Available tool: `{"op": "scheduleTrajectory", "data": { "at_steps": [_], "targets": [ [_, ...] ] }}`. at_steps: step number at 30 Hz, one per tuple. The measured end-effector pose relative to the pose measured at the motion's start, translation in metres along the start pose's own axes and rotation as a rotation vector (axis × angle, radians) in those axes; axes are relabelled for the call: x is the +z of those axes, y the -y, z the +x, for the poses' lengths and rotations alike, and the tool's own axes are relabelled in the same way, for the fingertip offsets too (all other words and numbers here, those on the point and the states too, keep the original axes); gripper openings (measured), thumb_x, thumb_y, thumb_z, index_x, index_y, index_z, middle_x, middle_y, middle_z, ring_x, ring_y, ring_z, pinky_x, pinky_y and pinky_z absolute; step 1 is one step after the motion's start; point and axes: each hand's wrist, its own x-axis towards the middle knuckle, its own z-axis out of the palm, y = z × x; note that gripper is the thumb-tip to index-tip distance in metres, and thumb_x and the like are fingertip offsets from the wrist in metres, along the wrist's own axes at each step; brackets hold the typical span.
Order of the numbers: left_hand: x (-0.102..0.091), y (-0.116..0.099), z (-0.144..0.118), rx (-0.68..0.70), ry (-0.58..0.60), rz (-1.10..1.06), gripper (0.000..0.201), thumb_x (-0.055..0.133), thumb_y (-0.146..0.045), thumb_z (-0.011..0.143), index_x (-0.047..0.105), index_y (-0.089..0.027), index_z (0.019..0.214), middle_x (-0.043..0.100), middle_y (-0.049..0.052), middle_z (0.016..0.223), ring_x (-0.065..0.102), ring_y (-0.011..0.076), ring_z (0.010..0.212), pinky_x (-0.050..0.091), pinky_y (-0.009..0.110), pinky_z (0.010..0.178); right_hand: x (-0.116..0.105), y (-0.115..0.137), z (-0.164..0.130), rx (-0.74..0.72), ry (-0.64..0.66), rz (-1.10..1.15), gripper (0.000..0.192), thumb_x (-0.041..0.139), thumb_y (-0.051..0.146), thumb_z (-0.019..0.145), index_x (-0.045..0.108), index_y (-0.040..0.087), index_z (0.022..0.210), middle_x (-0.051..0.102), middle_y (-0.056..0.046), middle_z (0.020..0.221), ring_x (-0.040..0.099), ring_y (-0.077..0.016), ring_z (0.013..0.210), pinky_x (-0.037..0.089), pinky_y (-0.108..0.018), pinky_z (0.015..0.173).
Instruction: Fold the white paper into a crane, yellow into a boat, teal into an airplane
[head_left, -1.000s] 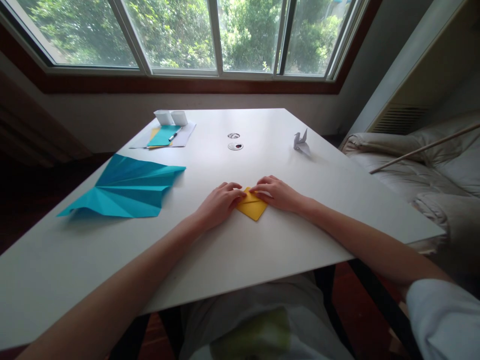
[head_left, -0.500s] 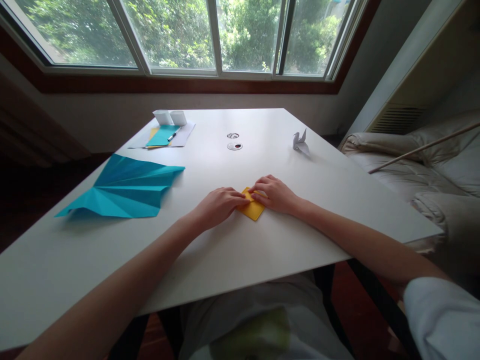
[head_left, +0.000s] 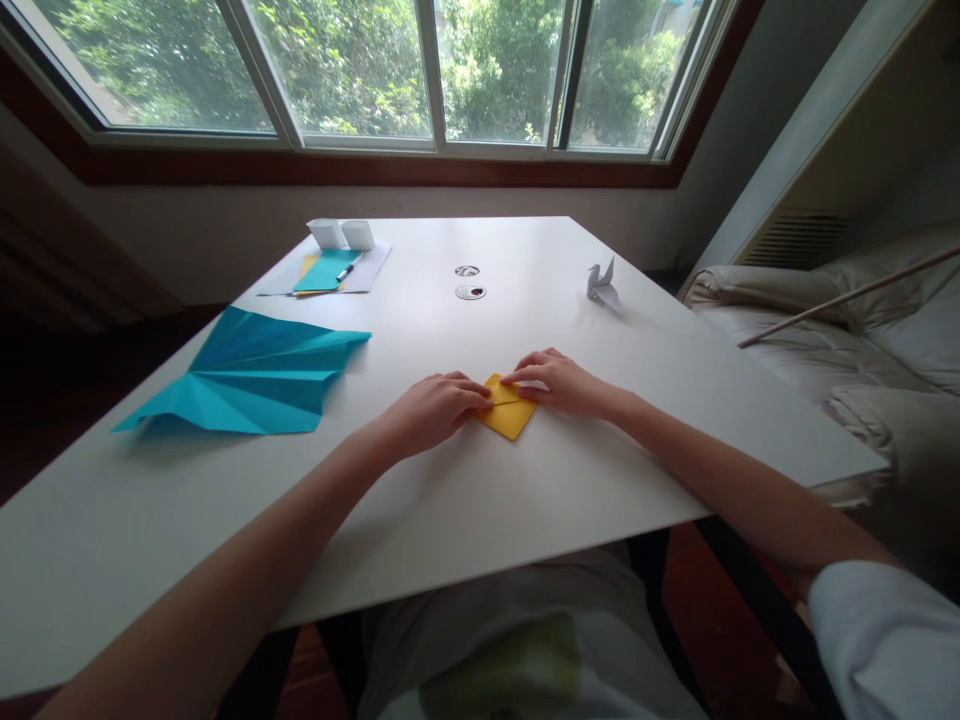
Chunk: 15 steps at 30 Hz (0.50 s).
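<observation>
A small square of folded yellow paper point(head_left: 511, 420) lies on the table in front of me, one corner pointing towards me and a crease running across its middle. On its left corner, my left hand point(head_left: 442, 408) is closed, thumb and fingers pressed together over the paper. My right hand point(head_left: 561, 382) grips its upper right edge, with the index finger stretched over the upper flap and the thumb by the right corner. The fingers partly cover both side corners.
A large creased blue sheet point(head_left: 247, 385) lies to the left. Behind it are stacked papers point(head_left: 328, 270), a pen point(head_left: 347, 270) and two white folded paper pieces point(head_left: 341, 234). A grey paper crane point(head_left: 601, 285) stands back right. Two round inserts point(head_left: 470, 292) sit mid-table point(head_left: 420, 530).
My right hand has shifted slightly right and its fingers have drawn back, uncovering more of the crease. My left hand has barely moved and stays on the left corner.
</observation>
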Motion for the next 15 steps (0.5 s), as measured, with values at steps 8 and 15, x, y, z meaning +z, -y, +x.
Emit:
{"op": "scheduleTrajectory", "data": {
  "at_steps": [8, 15],
  "targets": [
    [-0.0094, 0.005, -0.0055, -0.021, 0.046, -0.05, 0.025, 0.047, -0.015, 0.081, 0.069, -0.022, 0.092, 0.068, 0.004, 0.101, 0.06, 0.0199, 0.093, 0.048, 0.032, 0.079, -0.0033, -0.007, -0.0023, -0.031, 0.016, -0.016, 0.028, 0.052, 0.026, 0.085, 0.064, 0.03, 0.111, 0.062, -0.006, 0.109, 0.049, -0.0233, 0.1, 0.039, -0.038, 0.086],
    [-0.0102, -0.004, -0.0058, -0.195, 0.012, -0.038, 0.025, 0.044, -0.028, 0.084, 0.066, -0.022, 0.095, 0.067, 0.007, 0.092, 0.06, 0.0214, 0.089, 0.048, 0.032, 0.073, -0.0015, -0.0064, -0.0025, 0.002, -0.011, -0.028, 0.028, 0.051, 0.028, 0.085, 0.064, 0.029, 0.11, 0.062, -0.006, 0.109, 0.049, -0.0238, 0.102, 0.04, -0.038, 0.086]
  ]
}}
